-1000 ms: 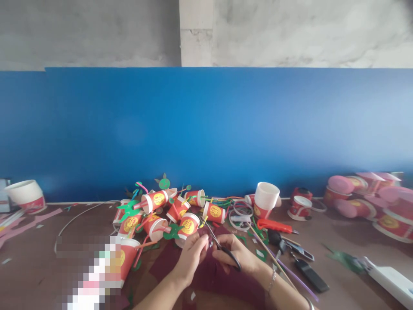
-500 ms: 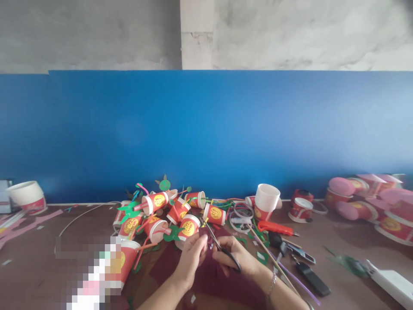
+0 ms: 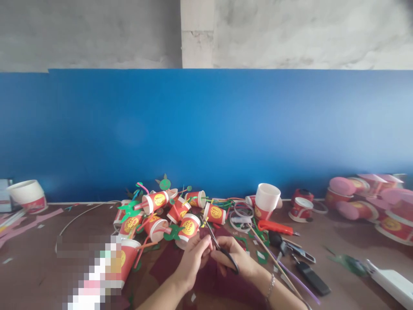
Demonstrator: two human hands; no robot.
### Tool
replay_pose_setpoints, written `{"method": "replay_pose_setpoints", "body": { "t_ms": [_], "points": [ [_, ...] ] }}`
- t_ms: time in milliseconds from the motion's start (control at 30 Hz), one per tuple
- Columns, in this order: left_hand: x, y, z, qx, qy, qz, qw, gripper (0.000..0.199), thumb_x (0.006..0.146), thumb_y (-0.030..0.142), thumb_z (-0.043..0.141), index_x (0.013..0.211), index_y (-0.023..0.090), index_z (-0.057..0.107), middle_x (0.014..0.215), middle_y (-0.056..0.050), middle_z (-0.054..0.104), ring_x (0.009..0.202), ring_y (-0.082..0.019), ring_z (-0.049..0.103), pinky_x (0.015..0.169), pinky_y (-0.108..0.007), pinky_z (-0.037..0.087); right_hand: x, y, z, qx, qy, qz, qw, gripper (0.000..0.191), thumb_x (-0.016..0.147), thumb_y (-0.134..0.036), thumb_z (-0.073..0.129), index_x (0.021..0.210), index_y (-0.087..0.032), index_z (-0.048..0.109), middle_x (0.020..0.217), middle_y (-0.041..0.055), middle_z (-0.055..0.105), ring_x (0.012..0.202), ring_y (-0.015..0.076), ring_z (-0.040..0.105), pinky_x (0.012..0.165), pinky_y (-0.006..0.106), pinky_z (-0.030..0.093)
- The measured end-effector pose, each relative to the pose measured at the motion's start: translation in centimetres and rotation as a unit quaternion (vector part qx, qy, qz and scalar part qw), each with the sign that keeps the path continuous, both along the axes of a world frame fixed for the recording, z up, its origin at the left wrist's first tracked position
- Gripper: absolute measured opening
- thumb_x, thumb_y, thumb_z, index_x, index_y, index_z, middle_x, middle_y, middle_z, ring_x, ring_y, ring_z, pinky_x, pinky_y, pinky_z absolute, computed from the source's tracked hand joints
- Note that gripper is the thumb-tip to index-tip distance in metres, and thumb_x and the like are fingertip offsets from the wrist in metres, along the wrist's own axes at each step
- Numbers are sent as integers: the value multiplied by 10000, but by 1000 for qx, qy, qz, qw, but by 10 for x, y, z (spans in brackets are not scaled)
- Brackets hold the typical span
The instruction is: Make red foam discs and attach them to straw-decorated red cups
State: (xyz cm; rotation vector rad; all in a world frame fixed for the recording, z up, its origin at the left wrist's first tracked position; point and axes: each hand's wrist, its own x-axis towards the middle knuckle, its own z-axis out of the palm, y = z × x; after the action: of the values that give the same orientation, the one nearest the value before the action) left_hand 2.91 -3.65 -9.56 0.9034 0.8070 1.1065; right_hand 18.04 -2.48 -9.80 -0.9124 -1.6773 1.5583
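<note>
My right hand [image 3: 235, 257] is closed round the black-handled scissors [image 3: 231, 259], whose blades point up and to the left. Close beside it, my left hand [image 3: 195, 257] is pinched near the blades; a dark red piece seems to be between its fingers, but it is mostly hidden. Under both hands lies dark red paper [image 3: 167, 262]. Beyond the hands is a pile of small red-and-white paper cups [image 3: 189, 226] with green paper shapes and straws attached.
The brown table [image 3: 38, 258] holds white cups [image 3: 267, 198], an orange cutter [image 3: 275, 228], keys with a black fob [image 3: 312, 277], sticks, and a glue gun [image 3: 390, 280] at right. Pink-and-red cup pieces [image 3: 393, 224] stand far right. A blue panel [image 3: 206, 129] rises behind.
My left hand has shifted slightly right and now meets my right hand by the scissors. The scissors have moved slightly left, with their blades looking closer together.
</note>
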Motion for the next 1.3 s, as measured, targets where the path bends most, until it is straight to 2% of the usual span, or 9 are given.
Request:
{"method": "replay_pose_setpoints", "body": {
  "t_ms": [167, 367, 600, 867, 1000, 1300],
  "points": [
    [-2, 3, -3, 10, 1, -19, 1000, 445, 660, 526, 690, 541, 174, 445, 471, 87, 313, 428, -50, 207, 453, -232, 95, 5, 3, -1, -13, -14, 10, 1000, 321, 729, -426, 708, 715, -135, 573, 450, -50, 544, 378, 64, 449, 387, 159, 275],
    [-2, 1, 2, -5, 14, -21, 1000, 475, 634, 535, 698, 525, 189, 393, 454, 91, 309, 421, -48, 179, 455, -233, 78, 6, 2, 7, -1, -27, 23, 999, 317, 713, -414, 724, 730, -127, 591, 427, -60, 515, 362, 59, 426, 382, 161, 276],
    [2, 1, -2, 10, 60, 40, 997, 506, 627, 658, 668, 669, 167, 553, 452, 112, 248, 441, -59, 181, 465, -225, 109, 6, 2, 8, 4, -27, -4, 1000, 304, 725, -397, 707, 694, -136, 554, 424, -61, 515, 352, 55, 419, 381, 159, 275],
    [-1, 4, -4, 29, 46, 18, 998, 487, 633, 607, 694, 598, 166, 491, 535, 56, 426, 497, -75, 333, 492, -216, 213, 8, 3, 4, -4, -27, 13, 1000, 299, 746, -408, 686, 736, -131, 574, 438, -56, 525, 371, 53, 423, 387, 156, 270],
    [-2, 5, -4, 35, 29, 6, 999, 467, 654, 593, 682, 592, 170, 494, 537, 51, 438, 496, -82, 357, 495, -222, 231, 10, 3, 6, -3, -39, 17, 999, 298, 739, -400, 696, 715, -126, 583, 425, -62, 506, 363, 50, 410, 384, 155, 270],
    [-5, 5, -3, 28, 19, -7, 999, 449, 667, 541, 696, 569, 176, 453, 481, 84, 329, 450, -57, 233, 464, -225, 135, 11, 4, 7, -3, -30, 32, 999, 317, 718, -405, 718, 678, -139, 550, 423, -63, 507, 362, 56, 425, 393, 161, 284]
  ]
}}
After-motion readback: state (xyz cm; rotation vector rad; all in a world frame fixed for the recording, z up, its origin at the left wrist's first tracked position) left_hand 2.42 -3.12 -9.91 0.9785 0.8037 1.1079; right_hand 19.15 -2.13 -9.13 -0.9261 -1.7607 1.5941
